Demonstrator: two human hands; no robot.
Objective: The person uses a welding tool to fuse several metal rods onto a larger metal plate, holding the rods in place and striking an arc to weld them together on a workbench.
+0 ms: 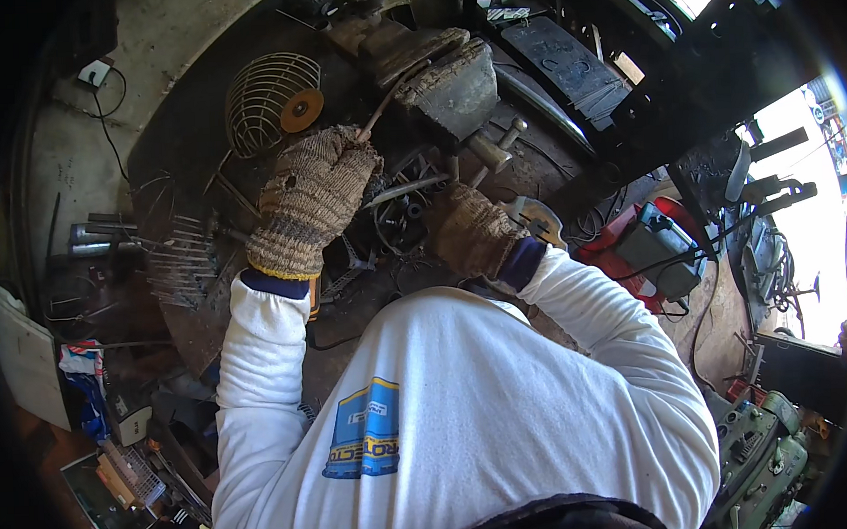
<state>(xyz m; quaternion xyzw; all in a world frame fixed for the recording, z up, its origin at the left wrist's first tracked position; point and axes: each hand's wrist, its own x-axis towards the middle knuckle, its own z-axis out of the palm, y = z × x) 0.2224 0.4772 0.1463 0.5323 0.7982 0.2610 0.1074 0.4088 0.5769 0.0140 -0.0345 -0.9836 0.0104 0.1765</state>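
Observation:
A heavy bench vise (450, 91) stands at the far side of the worktable, with a thin metal rod (381, 110) running along its jaws. My left hand (311, 198), in a brown knitted glove, is closed around the near end of that rod. My right hand (474, 230), gloved the same way, is closed at the lower end of the vise handle (506, 138); its fingertips are partly hidden. Between the hands lies a grey metal bar (407, 189) above dark clutter. Just beyond my left hand is a round wire guard (266, 93) with an orange-brown disc (301, 110).
Several thin metal rods (181, 259) lie at the table's left. To the right sits a red and grey machine (661, 247) with a black cable. A dark steel beam (706, 77) crosses the far right. Green machinery (761, 458) stands at the lower right.

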